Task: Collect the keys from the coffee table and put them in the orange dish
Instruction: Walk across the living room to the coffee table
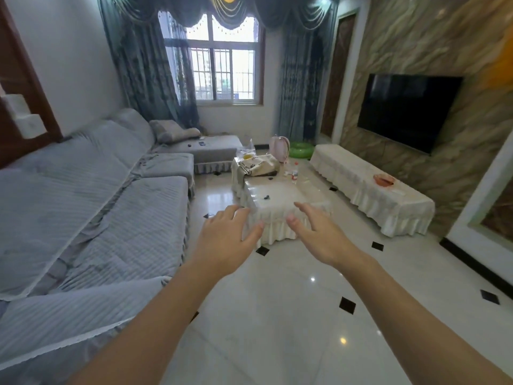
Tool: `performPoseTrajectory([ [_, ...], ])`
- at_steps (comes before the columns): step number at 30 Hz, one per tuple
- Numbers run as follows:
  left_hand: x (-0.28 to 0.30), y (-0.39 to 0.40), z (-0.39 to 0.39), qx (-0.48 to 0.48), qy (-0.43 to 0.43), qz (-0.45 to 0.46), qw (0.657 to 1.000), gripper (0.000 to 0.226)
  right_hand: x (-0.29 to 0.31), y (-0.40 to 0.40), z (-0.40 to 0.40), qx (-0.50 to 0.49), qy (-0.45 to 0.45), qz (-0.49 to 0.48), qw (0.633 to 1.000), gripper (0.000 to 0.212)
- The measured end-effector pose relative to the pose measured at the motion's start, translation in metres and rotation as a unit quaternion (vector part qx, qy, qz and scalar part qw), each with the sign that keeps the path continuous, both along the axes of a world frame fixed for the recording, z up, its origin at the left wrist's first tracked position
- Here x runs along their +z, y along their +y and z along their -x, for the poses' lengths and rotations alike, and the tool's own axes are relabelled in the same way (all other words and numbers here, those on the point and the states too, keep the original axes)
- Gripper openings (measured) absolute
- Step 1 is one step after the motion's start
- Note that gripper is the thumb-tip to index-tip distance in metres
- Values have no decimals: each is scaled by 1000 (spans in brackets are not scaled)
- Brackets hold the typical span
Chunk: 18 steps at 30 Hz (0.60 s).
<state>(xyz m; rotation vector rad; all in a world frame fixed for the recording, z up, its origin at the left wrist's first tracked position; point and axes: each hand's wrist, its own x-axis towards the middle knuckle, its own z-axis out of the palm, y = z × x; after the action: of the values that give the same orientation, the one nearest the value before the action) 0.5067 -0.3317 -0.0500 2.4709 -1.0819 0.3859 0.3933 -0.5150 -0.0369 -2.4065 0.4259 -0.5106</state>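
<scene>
A small dark bunch of keys lies on the glossy top of the cream-skirted coffee table in the middle of the room. The orange dish sits on the long cream-covered TV bench at the right wall. My left hand and my right hand are stretched out in front of me, fingers spread, holding nothing. Both hover in the air short of the table's near end, well apart from the keys.
A grey sofa runs along the left. A cream bag, bottles and another small dark item crowd the table's far end. A pink backpack and green swim ring lie beyond. White tiled floor separates table and bench.
</scene>
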Motion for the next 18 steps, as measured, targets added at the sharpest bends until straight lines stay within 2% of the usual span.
performPoseTrajectory([
  [7, -16, -67, -70, -3, 6, -3, 1000, 58, -29, -63, -74, 10, -3, -25, 1000, 65],
  [13, -13, -133, -134, 5, 6, -28, 1000, 70, -38, -131, -151, 26, -7, -43, 999, 69],
  [18, -10, -171, -185, 39, 1, -36, 999, 72, -33, -173, -214, 43, -33, -56, 997, 58],
])
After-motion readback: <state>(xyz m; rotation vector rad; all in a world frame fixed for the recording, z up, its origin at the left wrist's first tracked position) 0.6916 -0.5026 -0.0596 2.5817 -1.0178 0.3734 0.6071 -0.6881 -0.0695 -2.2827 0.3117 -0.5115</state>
